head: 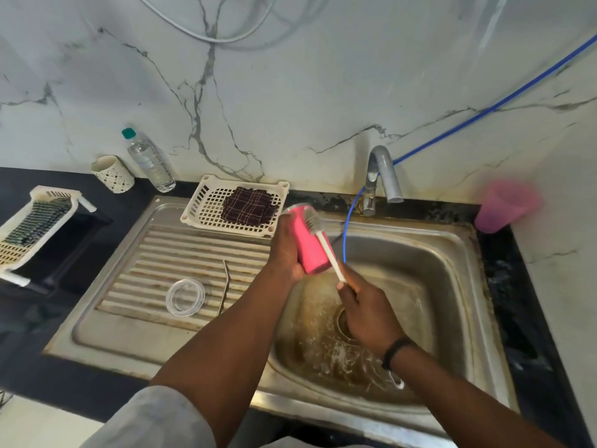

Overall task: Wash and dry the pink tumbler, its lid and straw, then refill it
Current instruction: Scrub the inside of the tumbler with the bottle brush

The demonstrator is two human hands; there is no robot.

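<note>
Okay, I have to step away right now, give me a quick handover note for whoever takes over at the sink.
Left hand grips the pink tumbler over the sink basin, mouth tilted away.
Right hand holds the bottle brush by its handle, bristles at the tumbler's rim.
Clear lid and metal straw lie on the drainboard; whether they are washed cannot be told.
Folded dark cloth sits in the white basket.
Faucet shows no running water.
Left: finish scrubbing, rinse, dry all three, refill.
</note>
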